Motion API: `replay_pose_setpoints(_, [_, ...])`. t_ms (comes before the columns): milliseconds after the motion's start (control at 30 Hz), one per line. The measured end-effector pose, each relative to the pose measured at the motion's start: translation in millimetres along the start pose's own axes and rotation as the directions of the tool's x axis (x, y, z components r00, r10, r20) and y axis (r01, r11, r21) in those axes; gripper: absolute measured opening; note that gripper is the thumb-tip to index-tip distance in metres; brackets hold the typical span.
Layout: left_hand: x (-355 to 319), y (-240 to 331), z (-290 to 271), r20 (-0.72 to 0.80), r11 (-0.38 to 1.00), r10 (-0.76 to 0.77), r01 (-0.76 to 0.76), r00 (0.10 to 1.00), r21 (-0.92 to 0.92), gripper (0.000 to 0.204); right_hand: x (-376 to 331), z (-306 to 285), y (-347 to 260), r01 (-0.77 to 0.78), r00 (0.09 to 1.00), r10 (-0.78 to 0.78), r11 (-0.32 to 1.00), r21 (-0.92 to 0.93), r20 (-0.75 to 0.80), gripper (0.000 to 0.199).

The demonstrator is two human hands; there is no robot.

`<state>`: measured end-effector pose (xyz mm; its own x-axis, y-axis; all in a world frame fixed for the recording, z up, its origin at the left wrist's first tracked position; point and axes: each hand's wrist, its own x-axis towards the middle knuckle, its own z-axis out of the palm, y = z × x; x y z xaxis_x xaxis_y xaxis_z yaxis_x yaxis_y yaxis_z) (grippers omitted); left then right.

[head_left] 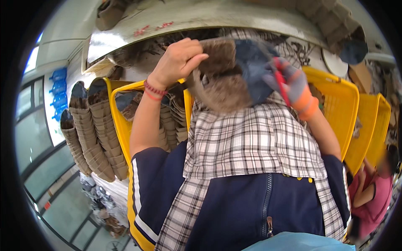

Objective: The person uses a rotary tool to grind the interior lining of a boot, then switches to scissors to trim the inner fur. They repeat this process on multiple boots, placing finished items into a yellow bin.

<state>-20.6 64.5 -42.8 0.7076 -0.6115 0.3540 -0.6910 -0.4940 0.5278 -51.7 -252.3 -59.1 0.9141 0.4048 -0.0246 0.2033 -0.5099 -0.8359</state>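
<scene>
Plush-lined footwear piece in work between both hands, its stage only partly readable

The brown-and-blue plush piece (228, 90) is held up over the checked apron (234, 142), in front of the near edge of the table (234, 19); it is blurred, so its finer details and any trimmed edges cannot be made out. The bare left hand (180, 60) has its fingers curled in and its thumb stretched toward the piece, gripping it at the upper left edge; the gloved right hand (295, 85), in grey and orange, is closed around a red-handled tool (279, 79) beside the blue side of the piece; whether its fingertips also touch the piece I cannot tell.

As for progress, this one piece looks to be partway through handling, since it is off any stack with the tool right beside it; no cut or finished edge shows clearly enough to call it done. Nested stacks of similar tan pieces (98, 134) stand to the left, more sit in the left yellow basket (115, 113), and another stack (331, 25) lies on the table at the upper right; much of the batch is thus out of the hands, though which stacks are finished and which remain cannot be told from here.
</scene>
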Motion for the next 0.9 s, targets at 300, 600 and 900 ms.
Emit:
replay_pose_setpoints(300, [-96.1, -20.8, 74.0, -0.018, 0.220, -0.924, 0.493, 0.382, -0.842, 0.025, -8.7, 34.4, 19.2, -0.061, 0.986, 0.126, 0.878, -0.475, 0.106, 0.034])
replay_pose_setpoints(600, [-93.0, -0.8, 89.9, 0.670, -0.546, -0.642, 0.392, 0.372, -0.741, 0.023, 4.7, 36.6, 10.2, 0.033, 0.961, 0.139, 0.799, -0.600, 0.237, 0.028])
replay_pose_setpoints(900, [-101.4, -11.0, 102.1, 0.606, -0.498, -0.702, 0.350, 0.375, -0.793, 0.031, 14.5, 16.9, 10.3, 0.093, 0.960, 0.118, 0.721, -0.687, 0.253, 0.032])
